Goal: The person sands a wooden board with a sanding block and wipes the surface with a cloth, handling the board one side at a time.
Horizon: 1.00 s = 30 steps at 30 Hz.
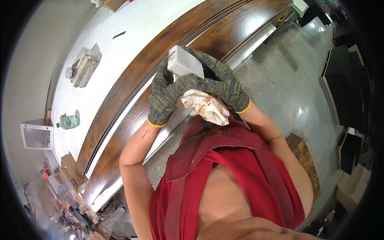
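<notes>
Gloves (160, 110) of bumpy green-grey knit cover the left hand (168, 94) and right hand (224, 82), both gripping a smooth white block (185, 64) at twelve o'clock. A crumpled, brown-stained wad (206, 107) sticks out toward five o'clock. Shiny wood boards (138, 66) lie behind.

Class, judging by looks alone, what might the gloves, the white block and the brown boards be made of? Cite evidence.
Gloves: likely knitted yarn, matte; mottled, ribbed texture shows. White block: possibly foam or plastic, smooth and pale with flat faces; its look leaves this open. Brown boards: probably wood, glossily stained or varnished; streaky grain, bright reflections.
</notes>
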Tool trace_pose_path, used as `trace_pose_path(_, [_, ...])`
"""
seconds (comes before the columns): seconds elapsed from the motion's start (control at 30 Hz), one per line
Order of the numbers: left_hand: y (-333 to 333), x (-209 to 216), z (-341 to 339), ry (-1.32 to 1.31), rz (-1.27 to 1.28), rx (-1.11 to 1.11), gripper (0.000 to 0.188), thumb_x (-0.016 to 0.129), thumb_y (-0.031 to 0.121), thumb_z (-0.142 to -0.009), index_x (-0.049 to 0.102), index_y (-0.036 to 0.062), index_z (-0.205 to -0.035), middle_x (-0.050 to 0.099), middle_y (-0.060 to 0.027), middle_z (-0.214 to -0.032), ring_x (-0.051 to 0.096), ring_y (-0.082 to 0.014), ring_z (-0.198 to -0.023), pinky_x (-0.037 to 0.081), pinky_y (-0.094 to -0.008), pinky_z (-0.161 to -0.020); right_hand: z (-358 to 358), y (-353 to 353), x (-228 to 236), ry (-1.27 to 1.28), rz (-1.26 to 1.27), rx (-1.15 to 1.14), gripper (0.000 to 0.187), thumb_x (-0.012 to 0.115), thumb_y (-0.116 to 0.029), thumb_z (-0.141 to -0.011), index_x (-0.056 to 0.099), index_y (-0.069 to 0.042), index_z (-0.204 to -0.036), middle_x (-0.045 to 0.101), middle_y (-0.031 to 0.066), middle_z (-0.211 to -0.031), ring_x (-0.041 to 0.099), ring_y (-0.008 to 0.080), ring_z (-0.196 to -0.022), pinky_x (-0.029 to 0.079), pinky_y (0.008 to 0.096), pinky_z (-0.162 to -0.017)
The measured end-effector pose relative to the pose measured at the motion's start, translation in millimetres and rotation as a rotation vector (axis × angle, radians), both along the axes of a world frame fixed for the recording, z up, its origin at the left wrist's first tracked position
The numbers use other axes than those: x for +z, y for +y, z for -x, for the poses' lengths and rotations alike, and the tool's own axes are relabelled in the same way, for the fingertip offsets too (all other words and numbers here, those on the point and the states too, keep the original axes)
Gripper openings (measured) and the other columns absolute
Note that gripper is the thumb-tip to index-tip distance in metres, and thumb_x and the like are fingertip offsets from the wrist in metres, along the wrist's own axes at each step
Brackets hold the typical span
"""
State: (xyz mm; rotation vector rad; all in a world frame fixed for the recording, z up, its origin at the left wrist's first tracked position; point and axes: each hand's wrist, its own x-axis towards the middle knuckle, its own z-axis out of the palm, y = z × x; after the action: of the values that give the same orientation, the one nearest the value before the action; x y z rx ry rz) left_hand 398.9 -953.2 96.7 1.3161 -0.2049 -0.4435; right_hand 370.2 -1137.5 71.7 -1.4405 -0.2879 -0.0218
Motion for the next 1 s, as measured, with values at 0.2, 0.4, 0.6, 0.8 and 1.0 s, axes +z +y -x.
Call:
trace_pose_path(0.2, [-3.2,3.6,-12.1,-0.764,-0.005,-0.086,0.064,0.049,0.035,-0.098,0.031,0.0006,-0.149,0.036,-0.0171,-0.151,0.036,-0.0302,-0.139,0.029,-0.0422,-0.115,20.8,-33.6,-19.6,0.273,-0.561,-0.073,0.051,0.064,-0.008,-0.09,0.047,0.002,-0.137,0.059,0.0117,-0.127,0.055,0.0191,-0.118,0.045,0.0344,-0.101])
trace_pose_path(0.4, [82.3,24.2,9.8,-0.762,-0.436,0.062,0.065,0.051,0.035,-0.097,0.033,0.001,-0.148,0.037,-0.0171,-0.151,0.037,-0.0306,-0.138,0.03,-0.0423,-0.115,38.8,-65.5,-26.8,0.327,-0.356,-0.125,0.055,0.069,-0.02,-0.088,0.051,0.003,-0.135,0.06,0.0117,-0.128,0.056,0.0193,-0.117,0.043,0.0335,-0.102])
trace_pose_path(0.6, [100.5,24.7,7.6,-0.778,-0.523,0.054,0.065,0.054,0.036,-0.096,0.034,0.0014,-0.148,0.038,-0.0171,-0.15,0.038,-0.0311,-0.138,0.03,-0.0424,-0.115,60.4,-93.5,-56.5,0.303,-0.31,-0.23,0.057,0.064,-0.026,-0.091,0.048,0.0,-0.139,0.062,0.01,-0.12,0.057,0.0177,-0.111,0.043,0.0339,-0.101])
trace_pose_path(0.8, [113.1,26.3,6.7,-0.811,-0.592,0.066,0.066,0.056,0.036,-0.094,0.035,0.0019,-0.147,0.039,-0.0171,-0.149,0.038,-0.0315,-0.138,0.031,-0.0425,-0.115,76.4,-94.6,-41.9,0.256,-0.141,-0.32,0.053,0.064,-0.026,-0.092,0.051,-0.001,-0.138,0.064,0.0094,-0.119,0.059,0.0152,-0.107,0.044,0.0319,-0.099])
trace_pose_path(1.0, [121.6,32.9,4.5,-0.84,-0.639,0.062,0.067,0.058,0.036,-0.093,0.037,0.0023,-0.147,0.04,-0.0171,-0.149,0.039,-0.032,-0.137,0.031,-0.0426,-0.115,84.9,-99.3,-53.7,0.358,-0.292,-0.322,0.047,0.068,-0.018,-0.088,0.057,-0.002,-0.13,0.065,0.0066,-0.112,0.059,0.0142,-0.104,0.047,0.031,-0.094])
